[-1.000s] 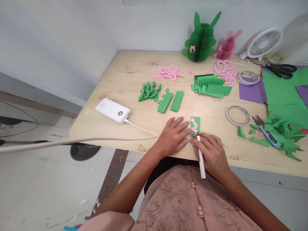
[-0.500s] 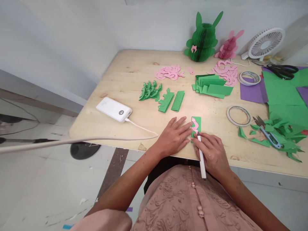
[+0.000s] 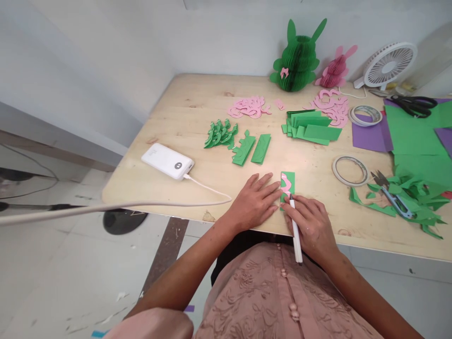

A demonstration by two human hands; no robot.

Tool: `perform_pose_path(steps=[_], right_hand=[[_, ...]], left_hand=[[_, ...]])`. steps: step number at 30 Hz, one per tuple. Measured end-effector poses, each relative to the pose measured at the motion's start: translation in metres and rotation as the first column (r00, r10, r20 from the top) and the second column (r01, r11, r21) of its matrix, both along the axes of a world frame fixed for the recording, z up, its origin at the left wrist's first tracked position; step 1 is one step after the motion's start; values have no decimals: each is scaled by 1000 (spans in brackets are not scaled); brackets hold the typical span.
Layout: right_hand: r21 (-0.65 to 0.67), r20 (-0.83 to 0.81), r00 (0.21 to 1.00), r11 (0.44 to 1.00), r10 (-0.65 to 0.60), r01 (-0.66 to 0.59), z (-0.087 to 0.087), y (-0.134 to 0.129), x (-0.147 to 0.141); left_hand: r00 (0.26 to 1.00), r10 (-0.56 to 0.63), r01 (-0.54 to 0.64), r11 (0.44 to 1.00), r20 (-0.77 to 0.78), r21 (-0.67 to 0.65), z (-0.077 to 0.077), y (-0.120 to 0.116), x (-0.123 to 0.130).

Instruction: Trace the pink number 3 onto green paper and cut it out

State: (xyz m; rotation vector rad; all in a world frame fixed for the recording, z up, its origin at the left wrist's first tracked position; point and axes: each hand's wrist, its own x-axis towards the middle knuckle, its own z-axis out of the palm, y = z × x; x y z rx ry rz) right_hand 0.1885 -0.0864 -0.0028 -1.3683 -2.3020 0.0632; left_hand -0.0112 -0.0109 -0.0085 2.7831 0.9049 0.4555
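Observation:
My right hand (image 3: 312,223) grips a white pen (image 3: 296,238), its dark tip end pointing up and away from me. Under that end lies a small green paper strip (image 3: 290,181) with a pink curved cut-out (image 3: 286,182) on top of it. Flat on the table, my left hand (image 3: 256,201) has its fingers spread, and the fingertips touch the left edge of the strip and cut-out. My right fingers cover the strip's lower right part. Beyond the hands are two green folded pieces (image 3: 261,148) with outlines drawn on them; one is partly cut.
A white power bank (image 3: 167,161) with a cable lies left. Green strips (image 3: 312,127), pink cut-outs (image 3: 249,107) and green cut pieces (image 3: 221,134) are piled farther back. Tape rolls (image 3: 350,170), scissors (image 3: 397,200) and green scraps are at right. Paper rabbits (image 3: 297,61) and a fan (image 3: 390,66) stand behind.

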Motion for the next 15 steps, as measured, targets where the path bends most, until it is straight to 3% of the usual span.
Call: perform_pose_path(steps=[15], right_hand=[[-11,9,1000,1000,-5,5,0,0,0]], left_hand=[[1000,-4,4,1000,-23,-5,2,0,-1]])
